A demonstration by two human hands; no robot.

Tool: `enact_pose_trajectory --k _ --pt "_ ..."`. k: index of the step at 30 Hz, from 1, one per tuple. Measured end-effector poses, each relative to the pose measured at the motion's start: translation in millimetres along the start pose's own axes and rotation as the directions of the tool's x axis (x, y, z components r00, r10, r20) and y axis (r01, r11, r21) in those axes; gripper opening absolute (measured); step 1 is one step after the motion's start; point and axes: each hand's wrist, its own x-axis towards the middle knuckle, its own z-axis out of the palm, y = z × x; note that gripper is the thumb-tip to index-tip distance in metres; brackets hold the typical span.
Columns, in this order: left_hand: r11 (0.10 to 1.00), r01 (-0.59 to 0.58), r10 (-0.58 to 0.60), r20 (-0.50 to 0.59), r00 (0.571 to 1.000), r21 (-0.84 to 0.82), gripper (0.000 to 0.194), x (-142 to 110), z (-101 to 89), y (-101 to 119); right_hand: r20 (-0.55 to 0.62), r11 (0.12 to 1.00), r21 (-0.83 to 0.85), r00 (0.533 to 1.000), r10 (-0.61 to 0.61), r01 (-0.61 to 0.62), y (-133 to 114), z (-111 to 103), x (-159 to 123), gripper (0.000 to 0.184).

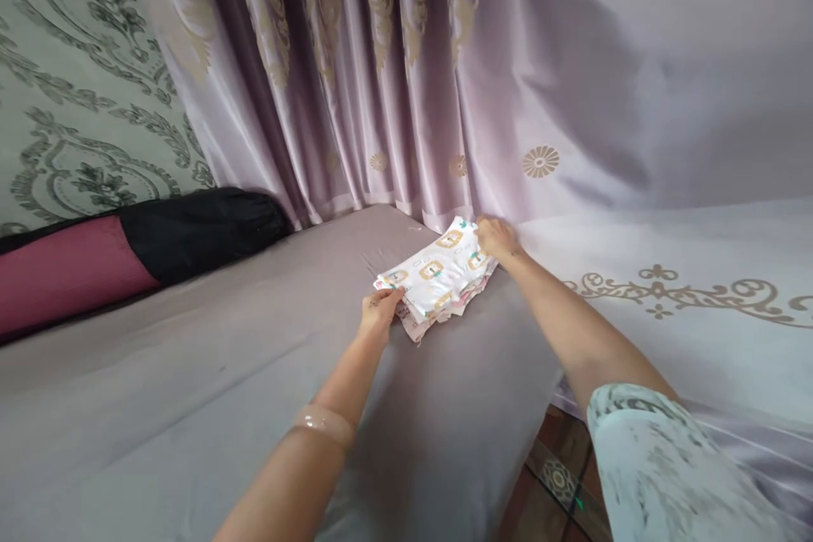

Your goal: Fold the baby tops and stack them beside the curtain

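A stack of folded printed cloths (pixel 438 271) lies near the corner of a grey-covered bed (pixel 254 356). The top cloth is white with tan and teal figures, and pinkish layers show beneath it. My left hand (pixel 379 311) pinches the near left corner of the white cloth between thumb and fingers. At the far right end, my right hand (pixel 499 239) is closed on the cloth's edge, its fingertips partly hidden. Between both hands the white cloth lies spread over the layers below.
Purple curtains (pixel 406 85) with gold patterns hang behind the bed and along its right side. A black and maroon long bundle (pixel 203 229) rests against the patterned wall (pixel 82 102) at left. Tiled floor (pixel 552 474) shows past the bed's right edge.
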Motion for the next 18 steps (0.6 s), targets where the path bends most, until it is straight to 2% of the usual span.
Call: enact_pose_trajectory --k 6,13,18 --pt "0.999 0.037 -0.037 -0.005 0.999 -0.008 0.038 0.8 -0.6 -6.6 0.020 0.999 -0.045 1.000 0.012 -0.011 4.0 25.2 -4.7 0.032" --pt "0.997 0.080 -0.080 0.006 0.997 -0.018 0.036 -5.3 -1.2 -4.8 0.052 0.996 -0.043 0.996 0.076 -0.073 8.2 35.4 0.8 0.035" --pt "0.997 0.071 -0.071 0.033 0.997 0.011 0.035 -4.8 -2.2 -6.5 0.071 0.995 -0.063 0.994 0.078 -0.074 5.4 33.8 3.6 0.034"
